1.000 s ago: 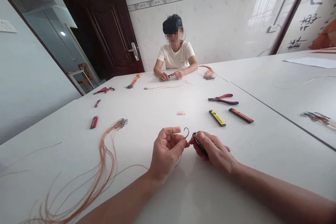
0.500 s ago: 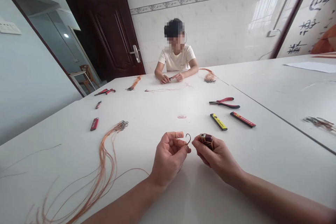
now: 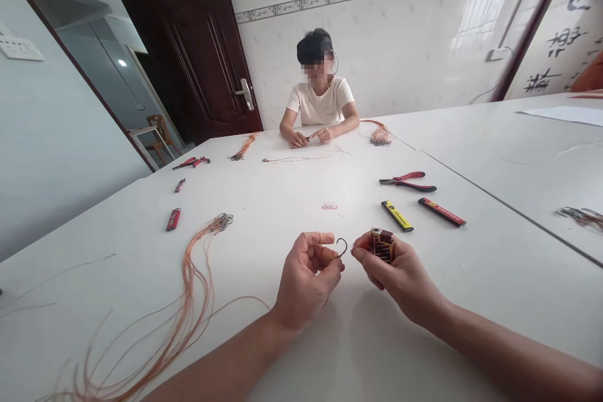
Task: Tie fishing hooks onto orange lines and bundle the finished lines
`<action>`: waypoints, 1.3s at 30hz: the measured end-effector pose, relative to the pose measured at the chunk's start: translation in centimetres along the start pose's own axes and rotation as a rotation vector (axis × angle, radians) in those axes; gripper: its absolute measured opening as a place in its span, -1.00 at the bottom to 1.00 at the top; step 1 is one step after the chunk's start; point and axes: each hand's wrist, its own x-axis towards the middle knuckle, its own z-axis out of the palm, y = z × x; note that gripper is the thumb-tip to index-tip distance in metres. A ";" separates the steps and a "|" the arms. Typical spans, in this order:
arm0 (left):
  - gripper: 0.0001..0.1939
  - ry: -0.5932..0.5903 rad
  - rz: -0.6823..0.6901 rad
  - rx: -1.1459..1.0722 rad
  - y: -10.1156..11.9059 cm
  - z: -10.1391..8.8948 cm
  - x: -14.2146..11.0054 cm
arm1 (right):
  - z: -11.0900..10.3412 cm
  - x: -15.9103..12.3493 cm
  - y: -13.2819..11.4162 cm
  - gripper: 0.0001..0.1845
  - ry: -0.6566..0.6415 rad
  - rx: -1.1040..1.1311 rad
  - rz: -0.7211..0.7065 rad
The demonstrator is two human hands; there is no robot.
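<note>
Between thumb and fingers, my left hand (image 3: 308, 276) pinches a dark fishhook (image 3: 343, 247), its bend pointing up. Finger covers sit on some of the left fingers. A thin line trails from that hand to the left over the table. Close by on the right, my right hand (image 3: 396, 267) is wrapped round a dark, gold-patterned lighter (image 3: 382, 245), whose metal top faces up. The right thumb and forefinger meet just beside the hook, and whether they pinch something small I cannot make out. A bundle of hooks with orange lines (image 3: 188, 264) lies left of my left hand.
On the white table (image 3: 282, 201) lie red-handled pliers (image 3: 409, 182), a yellow lighter (image 3: 397, 216), a red-and-black lighter (image 3: 441, 212) and a red lighter (image 3: 173, 219). More pliers (image 3: 191, 162) lie far left. Across sits a person (image 3: 320, 100) with both hands on the table, near two more line bundles.
My right hand has turned the lighter, so its patterned side now faces me, and has drawn slightly away from the hook. My left hand keeps its pinch. The view has shifted slightly.
</note>
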 end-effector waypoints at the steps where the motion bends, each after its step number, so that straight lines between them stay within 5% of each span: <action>1: -0.72 0.000 0.002 0.002 0.0 0.0 0.0 | 0.0 0.0 0.1 -0.76 0.004 0.001 -0.008; 28: -0.71 -0.089 -0.056 -0.061 0.2 0.2 -0.1 | 0.2 0.0 0.4 -0.70 -0.033 -0.006 -0.140; 39: -0.70 -0.132 -0.028 0.071 -0.5 0.4 -0.3 | 0.3 -0.6 0.4 -0.63 0.022 -0.398 -0.264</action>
